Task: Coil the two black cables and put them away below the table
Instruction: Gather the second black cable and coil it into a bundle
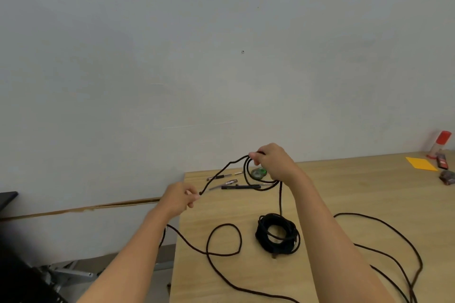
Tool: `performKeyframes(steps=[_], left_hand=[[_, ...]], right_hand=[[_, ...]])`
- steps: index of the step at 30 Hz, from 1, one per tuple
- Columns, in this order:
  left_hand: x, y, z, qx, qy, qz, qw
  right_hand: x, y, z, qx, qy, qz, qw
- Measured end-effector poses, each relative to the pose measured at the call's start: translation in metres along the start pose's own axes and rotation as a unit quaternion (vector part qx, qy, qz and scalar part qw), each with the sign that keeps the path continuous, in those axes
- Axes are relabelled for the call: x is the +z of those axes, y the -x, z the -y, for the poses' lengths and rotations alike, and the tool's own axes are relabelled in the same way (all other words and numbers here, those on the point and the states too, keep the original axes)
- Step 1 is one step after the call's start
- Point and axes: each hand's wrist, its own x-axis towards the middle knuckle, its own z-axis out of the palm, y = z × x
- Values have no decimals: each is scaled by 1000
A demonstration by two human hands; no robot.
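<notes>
Two black cables here: one coiled cable [278,233] lies bundled on the worktop [344,179], while the loose cable [221,238] sprawls across it. The right hand [273,162] pinches a small loop above the worktop; the left hand [181,198] has its grip closed on the same strand. Several pens [240,187] lie behind.

Two cables [278,233], two hands [179,198].

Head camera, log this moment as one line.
right hand: holds loops of loose cable | left hand: pinches its strand | coiled cable: on table
</notes>
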Motion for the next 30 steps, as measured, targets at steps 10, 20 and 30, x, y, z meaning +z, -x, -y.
performKeyframes(steps=[10, 20, 30], left_hand=[[26, 9, -58, 53, 76, 72, 993], [21, 17, -66, 49, 426, 202, 881], [23, 17, -70, 51, 327, 47, 942]], right_hand=[[42, 1, -13, 29, -298, 158, 941], [59, 4, -12, 8, -404, 113, 908], [79, -2, -5, -39, -117, -106, 987]])
